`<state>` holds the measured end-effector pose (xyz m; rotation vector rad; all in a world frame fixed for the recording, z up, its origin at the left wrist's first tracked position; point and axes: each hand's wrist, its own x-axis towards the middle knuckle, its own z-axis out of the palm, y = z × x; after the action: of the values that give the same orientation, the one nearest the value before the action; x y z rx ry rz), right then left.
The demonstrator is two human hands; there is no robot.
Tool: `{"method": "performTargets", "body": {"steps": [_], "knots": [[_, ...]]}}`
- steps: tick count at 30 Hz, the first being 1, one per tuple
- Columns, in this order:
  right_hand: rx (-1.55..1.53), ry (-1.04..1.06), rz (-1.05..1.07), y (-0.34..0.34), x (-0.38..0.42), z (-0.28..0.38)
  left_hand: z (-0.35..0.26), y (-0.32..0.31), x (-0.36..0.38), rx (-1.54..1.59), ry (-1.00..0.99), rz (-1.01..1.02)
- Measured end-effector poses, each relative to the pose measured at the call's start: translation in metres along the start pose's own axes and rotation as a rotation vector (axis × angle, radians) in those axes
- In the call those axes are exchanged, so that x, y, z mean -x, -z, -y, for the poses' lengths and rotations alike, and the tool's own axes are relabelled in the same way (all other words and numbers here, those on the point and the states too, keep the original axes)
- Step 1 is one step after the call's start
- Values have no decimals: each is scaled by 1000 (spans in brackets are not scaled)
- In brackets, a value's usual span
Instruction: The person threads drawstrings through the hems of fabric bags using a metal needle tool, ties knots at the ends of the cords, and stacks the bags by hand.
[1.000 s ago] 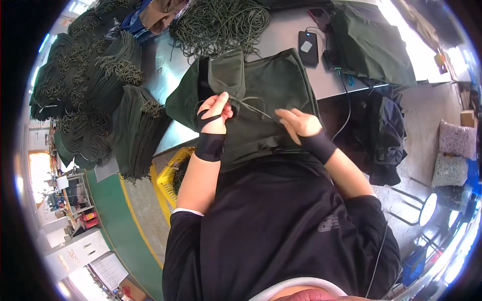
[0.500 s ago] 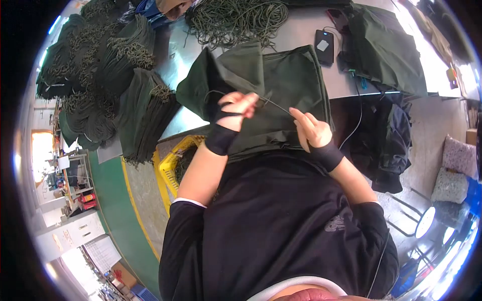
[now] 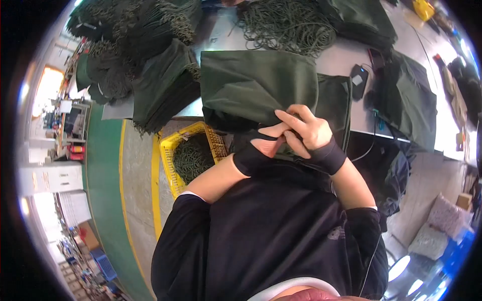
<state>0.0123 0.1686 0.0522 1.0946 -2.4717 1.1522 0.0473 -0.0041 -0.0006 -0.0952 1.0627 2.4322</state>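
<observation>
Both hands meet at the near edge of the bench (image 3: 346, 60), just in front of the torso. Right hand (image 3: 306, 131) lies over the left hand (image 3: 266, 145); fingers of both pinched together on the lower edge of a dark green fabric bag (image 3: 258, 85), which lies flat on the bench. Coil of green cord (image 3: 288, 25) beyond the bag. Stacked green bags (image 3: 160, 85) to the left. Yellow crate (image 3: 188, 155) on the floor below. Phone (image 3: 359, 80) on the bench to the right.
</observation>
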Motion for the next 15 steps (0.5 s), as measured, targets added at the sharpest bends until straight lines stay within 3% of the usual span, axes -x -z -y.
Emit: {"method": "performTargets", "body": {"steps": [2, 3, 7, 8, 10, 11, 12, 14, 15], "knots": [[-76, 45, -14, -7, 4, -12, -12, 9, 15, 99, -13, 27], [-33, 38, 23, -8, 9, -18, -18, 15, 20, 134, 23, -210], [-12, 27, 86, -10, 9, -6, -36, 6, 36, 16, -161, -519], [-28, 6, 87, -11, 7, 0, -16, 14, 37, -639, -312, -428], [-57, 7, 154, -11, 4, 2, -3, 9, 34, -125, 3, -284], [-81, -6, 208, -11, 2, 1, -2, 24, 38, -816, -194, -117], [-78, -1, 216, -9, 2, 0, -5, 23, 38, -809, -200, -121], [-58, 3, 223, -2, 7, -5, -19, 6, 42, 24, -46, -240], [-55, 14, 179, 1, 9, -6, -28, 8, 50, 50, -114, -224]]}}
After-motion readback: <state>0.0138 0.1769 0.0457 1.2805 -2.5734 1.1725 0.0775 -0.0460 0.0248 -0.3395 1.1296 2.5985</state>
